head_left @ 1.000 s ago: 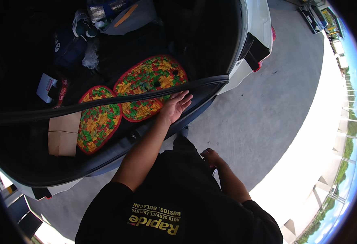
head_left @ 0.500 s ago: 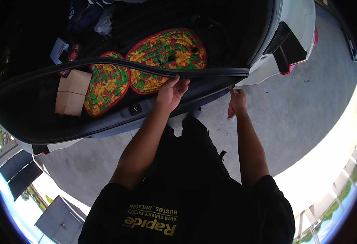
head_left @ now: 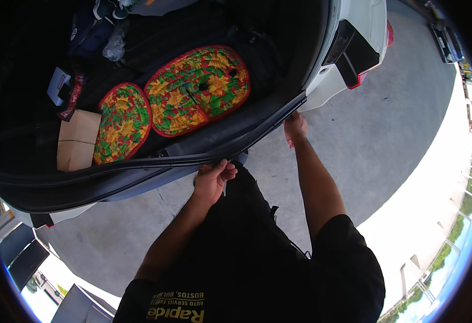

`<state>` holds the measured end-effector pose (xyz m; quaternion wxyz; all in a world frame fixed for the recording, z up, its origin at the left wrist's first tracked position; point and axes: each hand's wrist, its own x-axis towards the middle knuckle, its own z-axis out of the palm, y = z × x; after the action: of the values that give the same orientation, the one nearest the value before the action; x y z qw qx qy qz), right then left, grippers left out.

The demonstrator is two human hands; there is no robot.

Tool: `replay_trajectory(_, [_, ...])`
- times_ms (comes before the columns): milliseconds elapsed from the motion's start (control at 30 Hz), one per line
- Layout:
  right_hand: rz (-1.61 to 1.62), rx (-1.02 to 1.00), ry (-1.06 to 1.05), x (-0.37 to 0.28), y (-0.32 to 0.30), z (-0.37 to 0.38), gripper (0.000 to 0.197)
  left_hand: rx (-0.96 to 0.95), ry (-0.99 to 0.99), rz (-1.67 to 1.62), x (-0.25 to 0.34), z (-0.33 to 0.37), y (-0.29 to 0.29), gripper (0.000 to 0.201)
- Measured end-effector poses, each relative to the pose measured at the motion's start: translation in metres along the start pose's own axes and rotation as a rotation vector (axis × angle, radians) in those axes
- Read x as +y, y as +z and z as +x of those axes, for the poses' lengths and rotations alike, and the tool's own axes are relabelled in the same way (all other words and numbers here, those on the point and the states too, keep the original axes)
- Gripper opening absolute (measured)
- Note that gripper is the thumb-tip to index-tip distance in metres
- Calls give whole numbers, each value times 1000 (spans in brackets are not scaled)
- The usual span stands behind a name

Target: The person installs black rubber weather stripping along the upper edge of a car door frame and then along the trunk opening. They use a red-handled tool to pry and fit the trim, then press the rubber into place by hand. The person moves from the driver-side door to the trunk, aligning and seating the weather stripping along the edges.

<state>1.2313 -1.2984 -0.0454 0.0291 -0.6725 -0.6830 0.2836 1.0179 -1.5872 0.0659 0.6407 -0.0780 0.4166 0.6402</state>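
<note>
A long black rubber door seal point(head_left: 179, 160) runs along the rear sill of an open car trunk. My left hand point(head_left: 212, 180) pinches this strip between thumb and fingers near the middle of the sill. At the right corner of the opening, my right hand point(head_left: 296, 128) is closed against the strip's underside, its fingertips partly hidden. Something pinkish shows below that hand, too small to name. Inside the trunk, just beyond the seal, lie two quilted mats point(head_left: 197, 89) with a red, yellow and green leaf pattern and red edging.
A brown paper bag point(head_left: 78, 141) stands left of the mats, by a white box point(head_left: 58, 86). Shoes point(head_left: 111, 9) and a clear plastic bag point(head_left: 114, 46) lie deeper in. The tail light point(head_left: 349, 54) is on the right, above grey concrete floor point(head_left: 376, 145).
The seal was bowed up across the mats; now it lies lower, along the sill. My left hand has come down toward me with it. My right hand has risen closer to the corner.
</note>
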Motion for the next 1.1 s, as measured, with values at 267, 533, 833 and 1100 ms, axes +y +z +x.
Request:
replay_trajectory(267, [341, -27, 344, 7, 27, -3, 49, -69, -183, 191, -4, -52, 1, 16])
replay_trajectory(533, [762, 56, 121, 32, -3, -6, 56, -118, -82, 399, -2, -52, 0, 12])
replay_trajectory(833, [1416, -449, 374, -20, -60, -35, 48, -200, -266, 539, -28, -44, 8, 9])
replay_trajectory(1100, [1168, -271, 293, 52, -15, -133, 32, -71, -230, 464, 7, -70, -86, 13])
